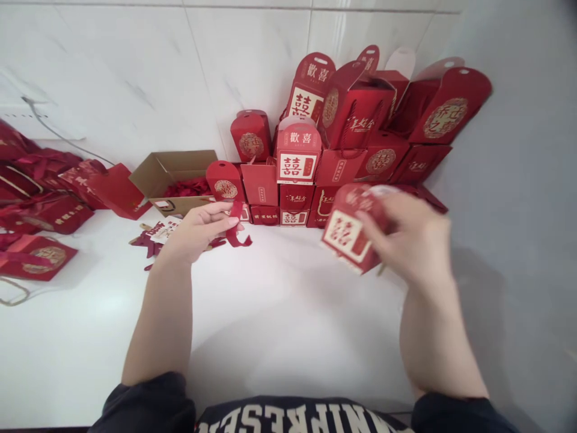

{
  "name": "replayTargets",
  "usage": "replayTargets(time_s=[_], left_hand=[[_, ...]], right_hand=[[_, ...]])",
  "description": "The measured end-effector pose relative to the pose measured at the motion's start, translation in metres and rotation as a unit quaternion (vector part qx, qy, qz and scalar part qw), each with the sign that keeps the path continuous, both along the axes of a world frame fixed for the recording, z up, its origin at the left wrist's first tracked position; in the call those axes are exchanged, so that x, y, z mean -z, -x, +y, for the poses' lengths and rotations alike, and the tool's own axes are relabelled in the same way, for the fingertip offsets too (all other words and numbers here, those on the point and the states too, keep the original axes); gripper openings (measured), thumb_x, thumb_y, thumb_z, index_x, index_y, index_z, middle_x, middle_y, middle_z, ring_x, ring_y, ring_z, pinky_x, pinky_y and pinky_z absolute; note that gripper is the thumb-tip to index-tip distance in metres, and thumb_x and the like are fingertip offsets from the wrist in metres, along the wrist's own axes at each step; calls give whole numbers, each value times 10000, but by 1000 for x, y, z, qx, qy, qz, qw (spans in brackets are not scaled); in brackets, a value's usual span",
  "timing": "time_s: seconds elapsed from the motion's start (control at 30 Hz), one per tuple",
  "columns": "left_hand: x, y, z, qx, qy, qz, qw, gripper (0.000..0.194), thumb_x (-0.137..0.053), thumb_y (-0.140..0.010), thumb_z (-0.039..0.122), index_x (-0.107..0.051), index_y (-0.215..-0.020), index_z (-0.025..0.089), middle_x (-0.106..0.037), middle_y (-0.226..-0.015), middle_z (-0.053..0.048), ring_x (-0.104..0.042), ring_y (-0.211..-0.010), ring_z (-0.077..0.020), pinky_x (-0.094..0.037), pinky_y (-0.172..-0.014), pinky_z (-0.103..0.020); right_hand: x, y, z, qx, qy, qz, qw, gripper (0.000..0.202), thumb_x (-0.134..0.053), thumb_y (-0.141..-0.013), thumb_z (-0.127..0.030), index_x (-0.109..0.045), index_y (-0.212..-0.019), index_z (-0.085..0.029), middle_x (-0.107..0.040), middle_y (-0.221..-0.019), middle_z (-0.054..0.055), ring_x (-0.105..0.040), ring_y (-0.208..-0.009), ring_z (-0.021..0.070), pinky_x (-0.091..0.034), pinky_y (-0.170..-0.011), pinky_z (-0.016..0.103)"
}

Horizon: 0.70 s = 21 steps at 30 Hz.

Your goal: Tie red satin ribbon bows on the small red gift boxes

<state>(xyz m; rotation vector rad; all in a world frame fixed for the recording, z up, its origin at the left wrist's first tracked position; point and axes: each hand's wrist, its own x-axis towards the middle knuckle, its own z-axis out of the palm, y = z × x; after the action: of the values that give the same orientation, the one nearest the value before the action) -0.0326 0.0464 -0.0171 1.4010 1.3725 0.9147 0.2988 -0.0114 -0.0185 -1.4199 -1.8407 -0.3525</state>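
My left hand [205, 228] pinches a dark red ribbon [234, 231] between thumb and fingers, its loose end hanging down over the white table. On the right, my right hand [408, 231] grips a small red gift box [349, 231] by its top and side. The box is tilted above the table, with its cream double-happiness panel facing me; the hand is slightly blurred. Behind both hands stands a stack of similar red boxes [297, 153]. A pile of tags and ribbon bits [155, 237] lies beside my left wrist.
An open cardboard box [169, 165] holding red ribbons stands at the back, left of the stack. More red boxes with ribbons [45, 258] crowd the far left. A tiled wall [135, 72] rises behind the white table [288, 313]. A grey surface borders the right side.
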Motion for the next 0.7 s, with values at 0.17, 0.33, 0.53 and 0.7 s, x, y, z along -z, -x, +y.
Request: replayTargets(time_s=[0.17, 0.33, 0.53, 0.7], left_hand=[[1, -18, -17, 169, -16, -98, 981, 667, -694, -774, 273, -441, -1390, 230, -676, -719, -12, -625, -701, -142, -503, -695, -259], [3, -26, -30, 210, 2, -78, 975, 726, -672, -800, 259, -342, -1445, 223, -687, -764, -23, -643, -718, -153, -507, -695, -267], [10, -44, -44, 276, -11, -26, 961, 698, -640, -826, 293, -322, -1443, 219, -705, -787, -28, -666, -732, -170, -503, -650, -258], [10, -51, -50, 291, -18, 33, 956, 746, -641, -824, 304, -268, -1459, 185, -730, -794, -47, -665, -681, -164, -495, -646, -268]], right_hand=[[60, 73, 9, -114, 137, -77, 981, 288, -373, -946, -265, -600, -776, -216, -616, -785, 107, -570, -812, 267, -401, -784, 419], [70, 101, -3, -233, 242, 19, 942, 294, -463, -922, -432, -630, -847, -202, -650, -851, 117, -581, -828, 280, -418, -804, 437], [47, 92, -11, -328, 368, 375, 785, 311, -544, -865, -513, -668, -942, -238, -662, -778, 28, -616, -693, 186, -495, -643, 335], [54, 92, -4, -346, 397, 542, 655, 216, -717, -754, -409, -719, -808, -200, -693, -714, 12, -629, -603, 151, -533, -603, 312]])
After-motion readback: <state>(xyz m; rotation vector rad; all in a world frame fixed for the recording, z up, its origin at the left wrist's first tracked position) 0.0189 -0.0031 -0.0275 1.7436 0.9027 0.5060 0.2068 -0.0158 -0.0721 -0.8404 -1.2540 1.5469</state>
